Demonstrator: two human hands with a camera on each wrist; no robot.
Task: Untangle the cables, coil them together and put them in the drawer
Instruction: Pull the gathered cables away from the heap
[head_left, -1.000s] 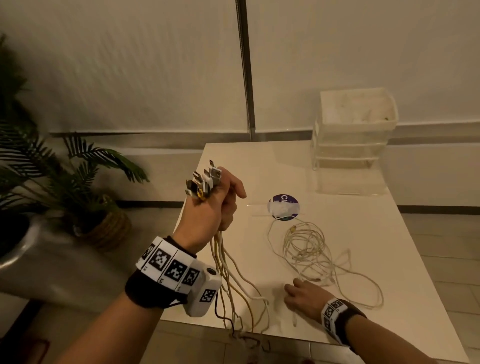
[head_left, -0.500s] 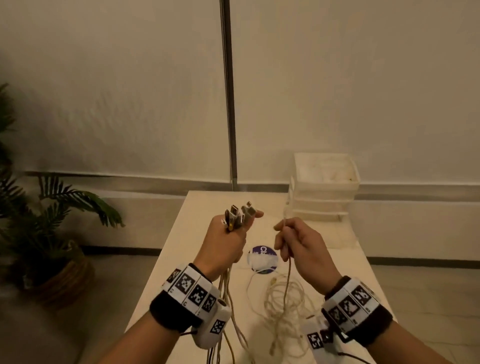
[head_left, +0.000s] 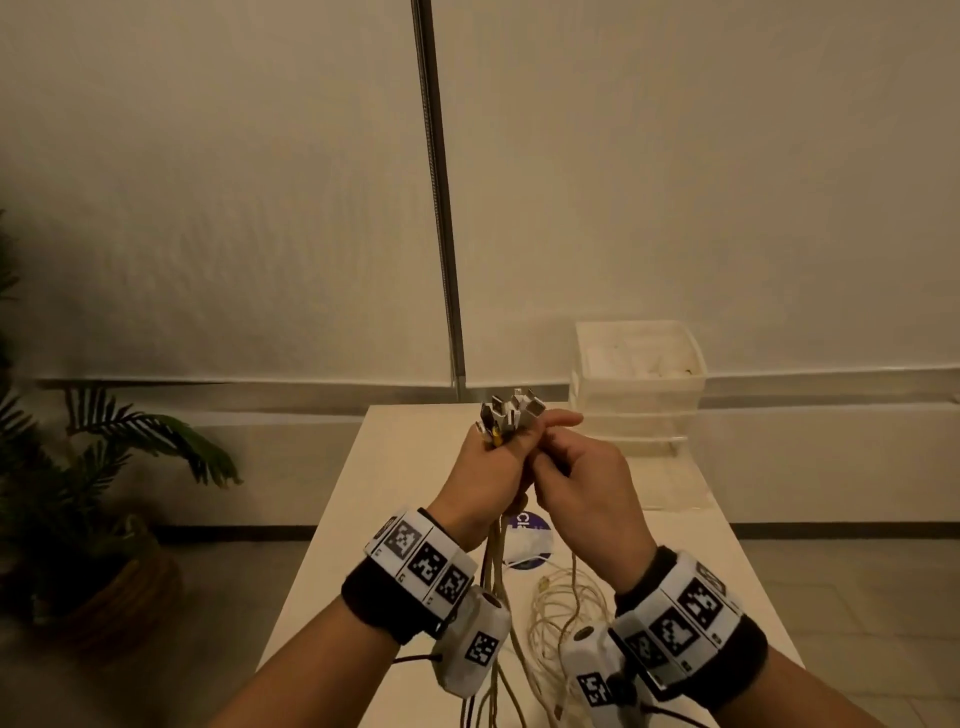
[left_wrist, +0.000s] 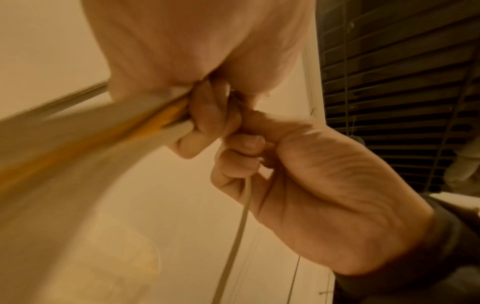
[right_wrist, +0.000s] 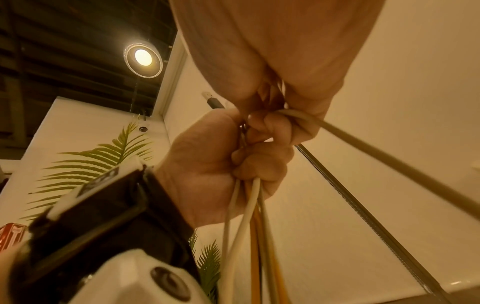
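My left hand (head_left: 491, 462) is raised over the table and grips a bundle of white and yellow cables (right_wrist: 249, 216), whose plugs (head_left: 511, 413) stick up above the fist. My right hand (head_left: 563, 470) presses against the left fist, its curled fingers pinching one thin white cable (left_wrist: 241, 216) that hangs down. That cable runs to a loose tangle of cable (head_left: 563, 605) lying on the table (head_left: 395, 467). The clear plastic drawer unit (head_left: 639, 387) stands at the table's far right corner, its drawers pushed in.
A round purple sticker (head_left: 532, 543) lies on the table under my hands. A potted palm (head_left: 104, 467) stands on the floor to the left. A wall with a vertical metal strip (head_left: 441, 208) is behind the table.
My right hand has lifted off the table with a cable end and moved left until it meets the left fist. The left hand keeps holding the bundle upright.
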